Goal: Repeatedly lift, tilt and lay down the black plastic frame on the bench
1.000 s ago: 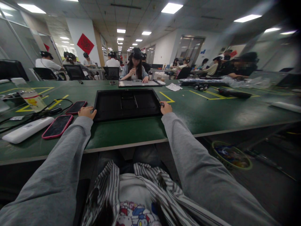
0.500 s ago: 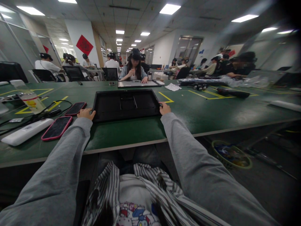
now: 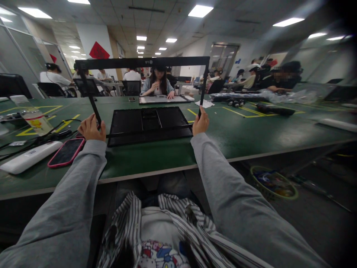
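Frame [image 3: 142, 63] between left hand [image 3: 93, 128] and right hand [image 3: 200, 122]

Bare hands [image 3: 93, 129], plain grey long sleeves [image 3: 74, 182]; open dark-and-white striped shirt [image 3: 126, 212] over white top [image 3: 156, 221], colourful cartoon print [image 3: 164, 253] near; dark trousers [image 3: 174, 185].

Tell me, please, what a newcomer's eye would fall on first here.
Most likely the black frame, held up between the left hand and the right hand. Partly seen through it, a black panel lies on the green table. The pink-rimmed phone stands out to the panel's left.
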Tool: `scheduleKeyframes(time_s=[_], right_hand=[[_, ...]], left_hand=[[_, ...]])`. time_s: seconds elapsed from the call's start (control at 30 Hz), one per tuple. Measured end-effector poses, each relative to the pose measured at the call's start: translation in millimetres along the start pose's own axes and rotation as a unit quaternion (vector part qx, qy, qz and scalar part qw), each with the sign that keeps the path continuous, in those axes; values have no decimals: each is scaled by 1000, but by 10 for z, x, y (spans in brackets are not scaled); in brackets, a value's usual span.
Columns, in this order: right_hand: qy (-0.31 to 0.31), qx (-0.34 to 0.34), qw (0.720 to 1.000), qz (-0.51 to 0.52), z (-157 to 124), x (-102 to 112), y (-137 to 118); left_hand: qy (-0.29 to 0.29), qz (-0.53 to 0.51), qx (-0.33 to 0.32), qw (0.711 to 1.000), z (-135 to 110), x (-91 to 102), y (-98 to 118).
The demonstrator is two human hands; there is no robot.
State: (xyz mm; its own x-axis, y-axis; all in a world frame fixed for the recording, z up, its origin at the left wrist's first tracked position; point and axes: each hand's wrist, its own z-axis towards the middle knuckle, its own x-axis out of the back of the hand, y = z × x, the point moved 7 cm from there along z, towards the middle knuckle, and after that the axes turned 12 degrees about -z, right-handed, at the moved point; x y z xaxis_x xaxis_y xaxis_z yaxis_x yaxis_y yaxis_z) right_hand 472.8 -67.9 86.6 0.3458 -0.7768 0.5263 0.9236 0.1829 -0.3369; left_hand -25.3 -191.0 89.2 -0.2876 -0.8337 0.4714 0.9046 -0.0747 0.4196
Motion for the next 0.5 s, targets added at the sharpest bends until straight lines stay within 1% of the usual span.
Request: scheduleKeyframes(time_s=[0.1,0.17,0.3,0.37,0.5], right_hand=[[-9,11,1000,1,1,-125,52],[-24,18,1000,-1,2,-272,131],[-116,-9,993,-6,-35,-620,347],[-151,-20,988,-11,-67,-730,409],[-174,-25,984,-12,-100,-819,427]], left_hand=[[-21,5,13,1000,5,-80,-44],[-58,7,23,998,4,-172,-91],[-140,8,42,989,-29,-379,-210],[-156,16,50,986,-42,-448,-272],[-155,33,66,985,-34,-532,-380]])
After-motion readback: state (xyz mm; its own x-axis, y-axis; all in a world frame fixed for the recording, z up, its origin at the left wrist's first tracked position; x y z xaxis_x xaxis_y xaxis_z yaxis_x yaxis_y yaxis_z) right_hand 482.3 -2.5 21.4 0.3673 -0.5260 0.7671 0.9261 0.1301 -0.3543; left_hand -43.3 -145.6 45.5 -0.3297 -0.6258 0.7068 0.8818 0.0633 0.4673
